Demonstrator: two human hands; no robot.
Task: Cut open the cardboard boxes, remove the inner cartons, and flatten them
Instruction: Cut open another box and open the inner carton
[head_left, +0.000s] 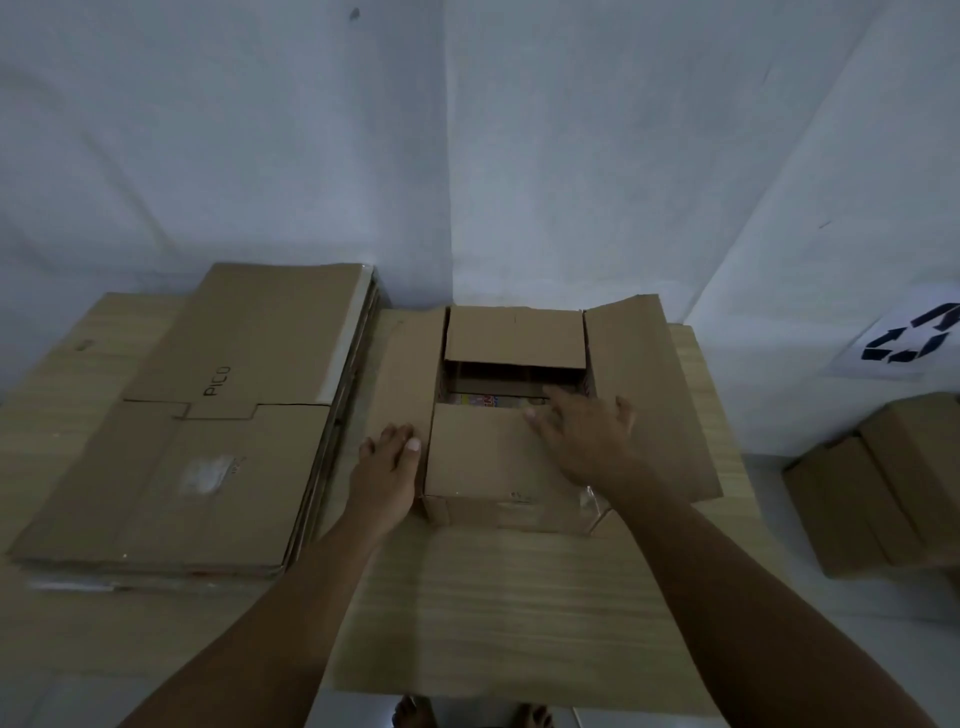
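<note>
Two hands are on one open box (498, 467) that sits near the back of the bench (519, 597), close to the wall. The left hand (387, 457) lies flat with straight fingers on the left flap (410, 364). It grips nothing. The right hand (587, 436) also has spread, relaxed fingers. It rests on the near flap (483, 457), with its fingertips at the flap's far edge, right by the hole.

Some bright printed packs show down in the hole, but they are too small and dark to name. The step looks like folding the near flap back so the inside can be reached. To do it well, keep the left hand pressing so the box does not slide. Hook the right fingers under the flap edge and lift slowly toward the body.

Many flat boxes (218, 415) are stacked on the left.
</note>
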